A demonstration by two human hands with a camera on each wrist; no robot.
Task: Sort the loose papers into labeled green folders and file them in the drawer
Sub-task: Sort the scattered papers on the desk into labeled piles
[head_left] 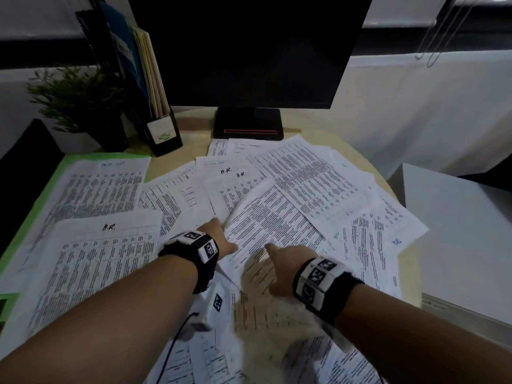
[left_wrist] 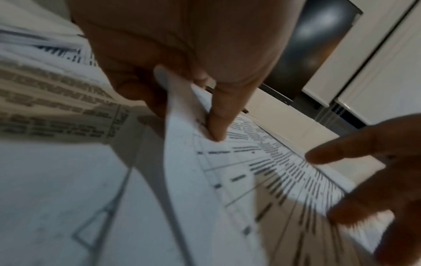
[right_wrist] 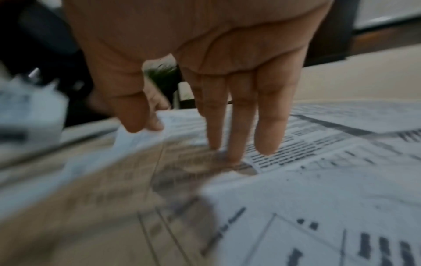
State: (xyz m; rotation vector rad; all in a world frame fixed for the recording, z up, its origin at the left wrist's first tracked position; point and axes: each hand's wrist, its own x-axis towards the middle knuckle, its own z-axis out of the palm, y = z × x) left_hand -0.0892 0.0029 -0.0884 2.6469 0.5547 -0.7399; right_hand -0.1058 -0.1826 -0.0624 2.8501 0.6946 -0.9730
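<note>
Meanwhile, left hand (head_left: 219,236) pinches near-left corner of sheet (head_left: 266,217) at frame centre; sheet's long axis runs toward upper right. Right hand (head_left: 279,270), fingers straight, presses papers just right of it. Green folder (head_left: 69,162) lies far left, nearer left hand.

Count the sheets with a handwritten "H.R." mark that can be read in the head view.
3. One H.R. sheet lies at the near left, by the left forearm. Two more, overlapping, lie mid-desk before the monitor base. Other marks may be hidden under the overlapping papers.
</note>
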